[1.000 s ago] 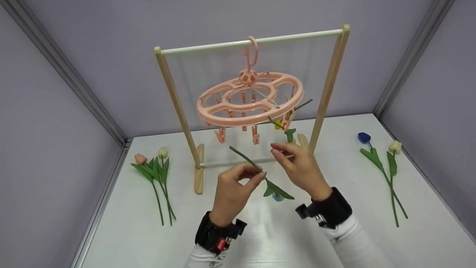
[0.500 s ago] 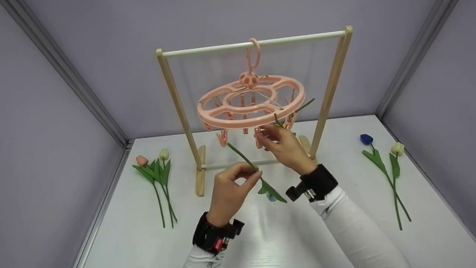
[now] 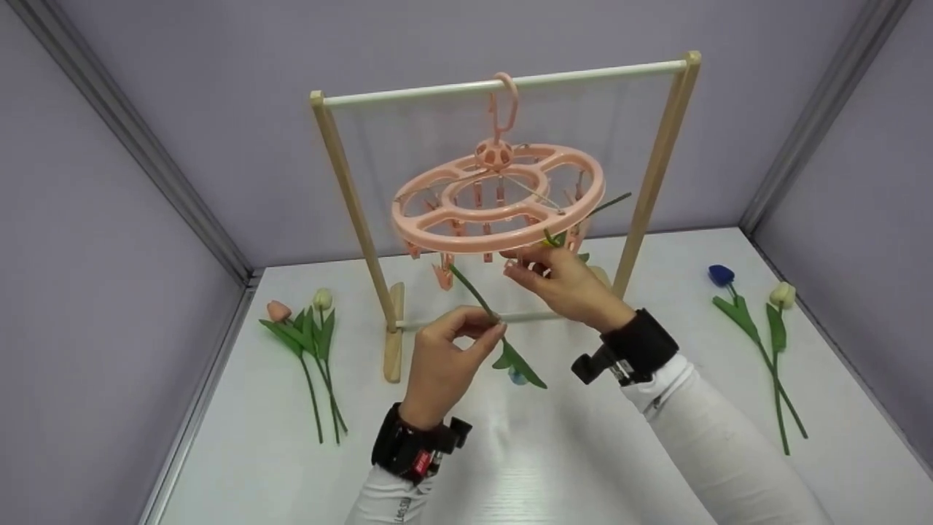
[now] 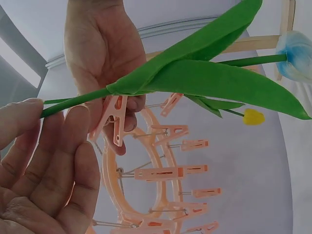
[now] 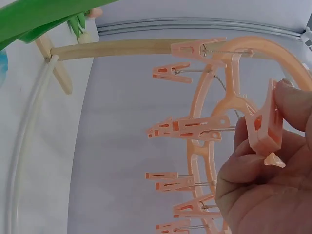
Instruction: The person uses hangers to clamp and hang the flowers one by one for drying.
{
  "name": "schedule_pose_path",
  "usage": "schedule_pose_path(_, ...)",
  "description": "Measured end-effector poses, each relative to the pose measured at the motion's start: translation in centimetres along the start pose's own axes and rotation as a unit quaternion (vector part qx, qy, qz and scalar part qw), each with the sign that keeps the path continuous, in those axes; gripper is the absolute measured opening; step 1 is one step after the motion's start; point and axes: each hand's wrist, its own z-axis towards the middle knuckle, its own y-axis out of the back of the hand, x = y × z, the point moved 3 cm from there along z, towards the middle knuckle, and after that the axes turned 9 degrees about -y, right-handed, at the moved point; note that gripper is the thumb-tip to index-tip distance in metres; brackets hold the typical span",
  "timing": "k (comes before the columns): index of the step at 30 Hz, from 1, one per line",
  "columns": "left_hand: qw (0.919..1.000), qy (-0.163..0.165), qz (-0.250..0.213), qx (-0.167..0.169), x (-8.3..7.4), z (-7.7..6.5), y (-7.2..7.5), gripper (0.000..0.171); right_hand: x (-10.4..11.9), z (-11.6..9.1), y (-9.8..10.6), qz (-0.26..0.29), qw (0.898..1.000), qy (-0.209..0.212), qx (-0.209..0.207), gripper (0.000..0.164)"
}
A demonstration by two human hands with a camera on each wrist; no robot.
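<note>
My left hand [image 3: 446, 357] pinches the green stem of an artificial blue tulip [image 4: 295, 56] between thumb and fingers. The stem slants, its bare end up toward the hanger and its leaves and flower lower. Under the front rim of the round pink clip hanger [image 3: 466, 240], my right hand [image 3: 572, 288] grips a pink clothes clip [image 5: 265, 126] with thumb and fingers. In the left wrist view this clip [image 4: 116, 119] lies just past the tulip stem. A yellow tulip [image 4: 253, 117] hangs from the hanger, mostly behind my right hand in the head view.
The hanger hooks over the white bar [image 3: 583, 76] of a wooden-legged stand. More pink clips [image 4: 161, 173] dangle around its ring. On the table lie a pink tulip [image 3: 278, 311] and a white tulip [image 3: 322, 299] at left, a blue tulip [image 3: 721, 275] and another white tulip [image 3: 782, 294] at right.
My right hand has moved left and up to the hanger and taken hold of a clip. The left hand, still pinching the tulip, has shifted slightly left and up, bringing the stem end nearer the clips.
</note>
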Motion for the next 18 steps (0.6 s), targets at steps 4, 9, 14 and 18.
schedule_pose_path(4, 1.0000, 0.002, 0.004, 0.001, 0.2, 0.3, 0.2, 0.014, 0.4, -0.2, 0.3, -0.040, 0.999, -0.004, -0.011, 0.028)
schedule_pose_path(9, 1.0000, 0.005, 0.003, 0.001, 0.3, 0.7, 0.4, 0.012, 0.1, -0.4, 0.5, 0.005, 1.000, -0.018, -0.018, 0.020)
schedule_pose_path(14, 0.9999, 0.013, 0.004, 0.000, 0.5, 1.1, 0.4, 0.009, 0.1, -0.6, 0.6, 0.091, 0.996, -0.016, -0.014, 0.020)
schedule_pose_path(18, 0.9998, 0.020, 0.001, 0.001, 0.6, 1.5, 0.4, 0.010, 0.2, -0.8, 0.9, 0.135, 0.990, -0.028, -0.017, 0.025)
